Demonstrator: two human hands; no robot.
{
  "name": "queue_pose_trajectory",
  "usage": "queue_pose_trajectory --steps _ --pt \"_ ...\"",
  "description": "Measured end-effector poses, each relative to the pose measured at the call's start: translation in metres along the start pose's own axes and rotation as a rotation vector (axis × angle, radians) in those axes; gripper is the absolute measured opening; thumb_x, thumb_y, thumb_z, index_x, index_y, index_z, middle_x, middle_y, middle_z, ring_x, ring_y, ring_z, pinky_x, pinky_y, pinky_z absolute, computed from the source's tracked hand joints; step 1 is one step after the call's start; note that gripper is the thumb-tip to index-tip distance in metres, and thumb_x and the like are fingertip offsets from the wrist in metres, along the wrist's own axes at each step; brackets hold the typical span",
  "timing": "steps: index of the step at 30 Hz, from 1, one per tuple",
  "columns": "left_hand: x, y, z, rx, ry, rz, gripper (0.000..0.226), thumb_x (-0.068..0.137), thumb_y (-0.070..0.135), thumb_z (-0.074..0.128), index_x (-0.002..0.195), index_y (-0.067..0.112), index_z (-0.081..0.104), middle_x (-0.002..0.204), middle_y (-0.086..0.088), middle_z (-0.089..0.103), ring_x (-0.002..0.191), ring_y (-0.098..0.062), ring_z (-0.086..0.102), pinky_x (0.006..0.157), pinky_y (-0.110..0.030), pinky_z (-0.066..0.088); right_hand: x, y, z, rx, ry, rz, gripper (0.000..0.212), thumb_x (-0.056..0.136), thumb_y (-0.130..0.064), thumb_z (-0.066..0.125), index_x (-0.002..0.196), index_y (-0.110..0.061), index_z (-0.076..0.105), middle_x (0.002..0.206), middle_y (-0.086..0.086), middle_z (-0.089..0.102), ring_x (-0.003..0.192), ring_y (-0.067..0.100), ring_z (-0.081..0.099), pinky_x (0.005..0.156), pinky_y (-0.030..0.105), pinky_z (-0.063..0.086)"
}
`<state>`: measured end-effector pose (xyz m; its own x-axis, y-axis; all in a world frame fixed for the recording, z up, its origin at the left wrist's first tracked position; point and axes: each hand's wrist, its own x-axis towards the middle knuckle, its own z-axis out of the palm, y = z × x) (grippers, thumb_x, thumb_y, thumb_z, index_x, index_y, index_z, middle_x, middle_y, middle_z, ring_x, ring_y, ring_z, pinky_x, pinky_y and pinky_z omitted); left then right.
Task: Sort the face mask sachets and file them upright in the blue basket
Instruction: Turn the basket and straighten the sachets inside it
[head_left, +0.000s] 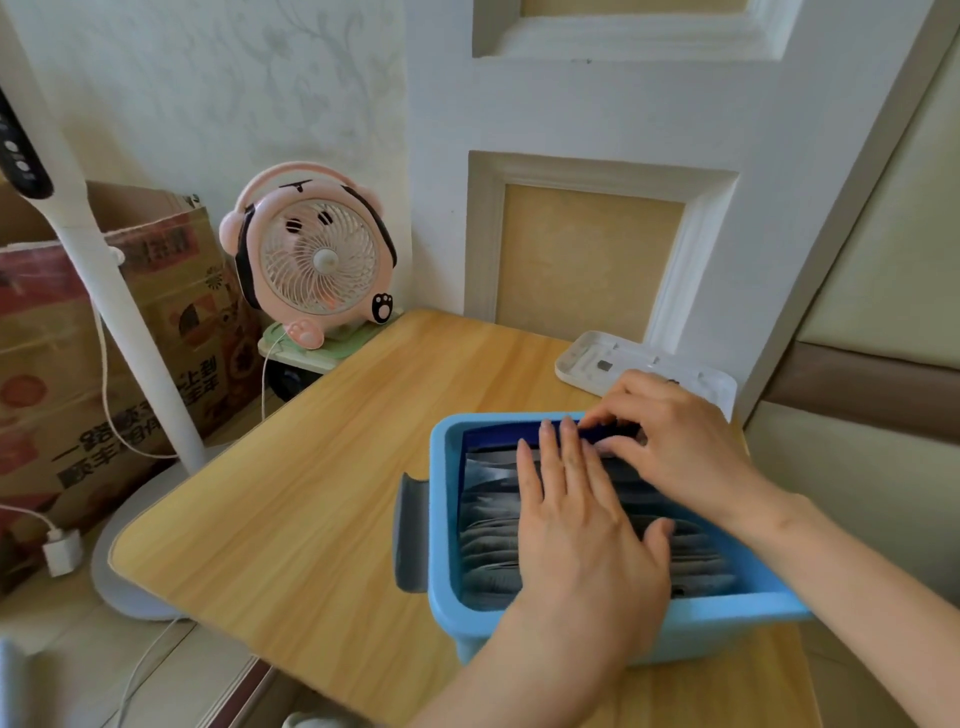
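Observation:
A light blue basket (441, 519) stands on the wooden table, at its right side. Inside it, several silvery-grey face mask sachets (488, 540) stand upright in a row, with a dark blue sachet (498, 434) at the far end. My left hand (576, 530) lies flat, fingers straight, on the tops of the sachets. My right hand (670, 441) reaches across from the right, and its fingertips pinch the top edge of the dark blue sachet at the back. Both hands hide the middle of the row.
The wooden table (311, 493) has a grey clip-on holder (410, 535) beside the basket's left wall. A white plastic tray (597, 364) sits at the back right. A pink fan (311, 254), a white lamp pole (130, 322) and a cardboard box (52, 338) stand to the left.

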<state>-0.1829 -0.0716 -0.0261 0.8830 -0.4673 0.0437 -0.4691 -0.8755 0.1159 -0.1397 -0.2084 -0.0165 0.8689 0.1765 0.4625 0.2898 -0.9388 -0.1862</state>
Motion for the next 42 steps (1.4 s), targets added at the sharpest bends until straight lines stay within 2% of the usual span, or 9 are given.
queue_pose_trajectory --steps 6,13,18,21,25,31,36,40,42 --pt "0.000 0.003 -0.003 -0.002 -0.084 -0.028 0.079 0.096 0.054 0.012 0.145 -0.003 -0.013 0.153 -0.020 -0.019 0.142 -0.032 -0.021 0.115 -0.046 -0.016 -0.003 -0.003 -0.006 -0.081 0.122 0.096 0.009 0.078 -0.026 0.073 0.080 -0.020 0.067 0.083 -0.009 0.059 0.071 0.012 0.056 0.060 0.026 0.041" --pt "-0.003 0.001 -0.004 0.001 -0.131 -0.034 0.079 0.096 0.055 0.010 0.144 -0.001 -0.017 0.152 -0.018 -0.025 0.140 -0.031 -0.027 0.112 -0.047 -0.019 -0.010 -0.012 -0.011 -0.531 0.132 0.251 0.033 0.062 -0.009 0.083 0.054 -0.002 0.053 0.041 0.016 0.049 0.034 0.029 0.050 0.051 0.012 0.005" --pt "-0.003 0.001 -0.004 -0.006 -0.114 -0.033 0.079 0.096 0.055 0.011 0.144 -0.001 -0.017 0.152 -0.019 -0.025 0.140 -0.031 -0.027 0.112 -0.047 -0.020 -0.011 -0.018 -0.009 -0.523 0.002 0.258 0.028 0.081 -0.019 0.070 0.072 -0.009 0.045 0.044 0.004 0.045 0.034 0.018 0.041 0.042 0.016 0.002" --pt "-0.002 0.001 -0.004 -0.013 -0.113 -0.037 0.079 0.096 0.055 0.011 0.145 0.000 -0.016 0.152 -0.018 -0.025 0.140 -0.030 -0.027 0.111 -0.046 -0.020 -0.009 -0.008 -0.002 -0.259 -0.145 0.393 0.023 0.100 -0.037 0.034 0.091 -0.015 0.032 0.064 -0.004 0.044 0.051 0.007 0.041 0.041 0.022 0.024" --pt "-0.002 0.000 -0.003 -0.005 -0.133 -0.026 0.083 0.093 0.060 0.010 0.145 0.001 -0.017 0.152 -0.017 -0.027 0.139 -0.029 -0.029 0.112 -0.050 -0.020 -0.002 0.000 -0.004 0.120 -0.192 0.609 0.025 0.096 -0.040 0.043 0.092 -0.016 0.041 0.078 -0.003 0.051 0.066 0.006 0.049 0.047 0.021 0.032" --pt "-0.001 0.003 -0.006 -0.015 -0.114 -0.058 0.083 0.094 0.060 0.010 0.144 0.000 -0.018 0.151 -0.018 -0.027 0.139 -0.030 -0.030 0.111 -0.054 -0.021 -0.005 0.001 -0.004 0.144 -0.214 0.610 0.026 0.094 -0.044 0.046 0.094 -0.018 0.043 0.079 -0.007 0.049 0.068 0.003 0.049 0.047 0.020 0.033" --pt "-0.011 0.024 0.010 -0.233 0.147 -0.005 0.075 0.086 0.048 0.026 0.130 -0.010 0.044 0.141 -0.025 0.040 0.137 -0.033 0.032 0.117 -0.045 0.016 -0.004 -0.002 -0.003 0.144 -0.154 0.605 0.026 0.094 -0.041 0.048 0.086 -0.017 0.043 0.072 0.000 0.053 0.062 0.009 0.049 0.049 0.024 0.030" --pt "-0.024 0.031 0.021 -0.173 0.037 0.083 0.094 0.093 0.054 -0.010 0.118 -0.006 0.058 0.130 -0.021 0.054 0.125 -0.030 0.050 0.109 -0.047 0.025 -0.006 -0.004 -0.003 0.099 -0.150 0.571 0.024 0.097 -0.038 0.041 0.090 -0.015 0.040 0.071 -0.002 0.050 0.061 0.006 0.047 0.047 0.021 0.029" --pt "-0.025 0.029 0.022 -0.135 0.018 0.121 0.090 0.093 0.056 -0.006 0.129 -0.008 0.046 0.143 -0.025 0.033 0.134 -0.032 0.038 0.114 -0.050 0.017 -0.007 -0.005 -0.003 0.077 -0.088 0.549 0.023 0.098 -0.035 0.040 0.092 -0.013 0.039 0.069 -0.003 0.047 0.060 0.006 0.045 0.046 0.022 0.030"
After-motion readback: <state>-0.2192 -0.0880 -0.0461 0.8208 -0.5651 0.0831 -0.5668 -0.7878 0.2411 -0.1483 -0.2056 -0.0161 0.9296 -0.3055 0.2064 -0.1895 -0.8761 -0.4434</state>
